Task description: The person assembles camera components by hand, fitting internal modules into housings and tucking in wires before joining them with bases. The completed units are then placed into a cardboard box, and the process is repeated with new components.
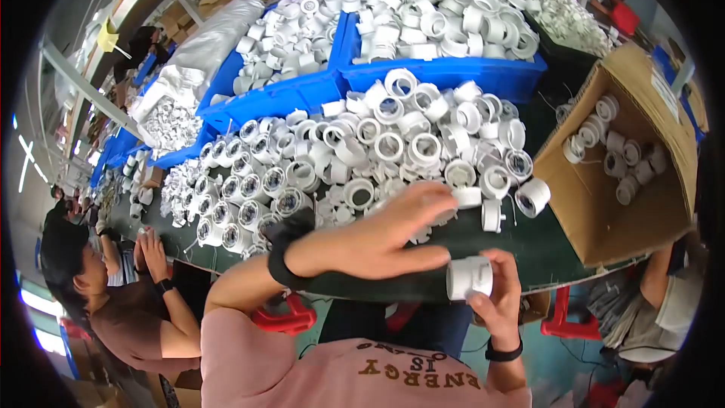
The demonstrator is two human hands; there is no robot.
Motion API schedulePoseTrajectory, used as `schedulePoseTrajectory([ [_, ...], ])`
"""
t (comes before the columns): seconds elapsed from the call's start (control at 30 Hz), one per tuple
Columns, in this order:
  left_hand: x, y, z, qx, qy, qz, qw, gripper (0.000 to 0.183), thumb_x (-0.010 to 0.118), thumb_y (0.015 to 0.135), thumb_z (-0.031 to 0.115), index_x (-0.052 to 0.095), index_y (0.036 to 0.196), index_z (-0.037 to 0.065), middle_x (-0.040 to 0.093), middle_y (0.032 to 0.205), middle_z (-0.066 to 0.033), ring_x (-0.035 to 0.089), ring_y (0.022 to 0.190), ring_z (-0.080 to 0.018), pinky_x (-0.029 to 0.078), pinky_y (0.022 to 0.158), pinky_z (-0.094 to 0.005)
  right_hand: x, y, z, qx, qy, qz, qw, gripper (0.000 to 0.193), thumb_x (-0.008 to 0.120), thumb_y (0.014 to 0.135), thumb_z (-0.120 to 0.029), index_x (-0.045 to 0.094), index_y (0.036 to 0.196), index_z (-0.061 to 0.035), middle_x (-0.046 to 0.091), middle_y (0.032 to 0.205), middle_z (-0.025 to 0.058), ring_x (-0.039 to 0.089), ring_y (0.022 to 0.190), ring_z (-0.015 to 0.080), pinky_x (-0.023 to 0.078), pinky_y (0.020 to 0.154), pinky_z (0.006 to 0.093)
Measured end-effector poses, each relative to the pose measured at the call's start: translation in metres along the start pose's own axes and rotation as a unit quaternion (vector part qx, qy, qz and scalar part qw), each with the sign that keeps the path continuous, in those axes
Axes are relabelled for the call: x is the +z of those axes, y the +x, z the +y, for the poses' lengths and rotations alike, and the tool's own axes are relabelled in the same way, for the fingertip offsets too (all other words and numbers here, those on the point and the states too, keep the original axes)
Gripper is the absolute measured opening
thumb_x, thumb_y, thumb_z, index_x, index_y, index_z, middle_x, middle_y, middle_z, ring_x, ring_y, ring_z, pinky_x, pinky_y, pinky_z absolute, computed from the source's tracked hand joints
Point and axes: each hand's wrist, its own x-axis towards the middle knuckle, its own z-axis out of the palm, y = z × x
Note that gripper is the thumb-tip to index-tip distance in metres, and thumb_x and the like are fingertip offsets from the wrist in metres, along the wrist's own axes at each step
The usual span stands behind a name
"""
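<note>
Green worktop [538, 248] stretches beyond the right grip [501, 296], which pinches a white cylinder [462, 278]. Near the left grip [394, 234], spread and empty, a loose white fitting [492, 216] could topple if brushed.

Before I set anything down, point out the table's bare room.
Bare table shows between the right hand and the cardboard box, and in a strip between the left hand and the near edge. Behind, it is crowded: heaped white parts, then full blue bins.
</note>
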Motion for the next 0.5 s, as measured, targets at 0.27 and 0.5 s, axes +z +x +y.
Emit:
schedulePoseTrajectory([
  [0.27,-0.273,0.001,-0.223,-0.337,0.276,0.134,0.890,0.049,0.066,0.071,0.018,0.057,0.118,0.009,0.059,0.107,-0.0174,0.059,0.098,-0.0271,0.047,0.084,-0.0364,-0.013,-0.014,0.044,-0.066,-0.194,0.222,0.953,0.071,0.073,0.071,-0.034,0.035,0.120,-0.0001,0.048,0.104,0.0101,0.050,0.094,0.0178,0.038,0.085,0.0302],
  [0.5,-0.300,0.034,-0.285,-0.487,0.350,-0.103,0.794,0.078,0.070,0.060,0.020,0.045,0.134,0.020,0.038,0.136,-0.0231,0.039,0.126,-0.0355,0.037,0.099,-0.0420,-0.006,-0.017,0.037,-0.027,-0.257,0.196,0.946,0.065,0.069,0.074,-0.004,0.033,0.127,0.0022,0.042,0.123,0.0185,0.043,0.114,0.0275,0.031,0.100,0.0386],
])
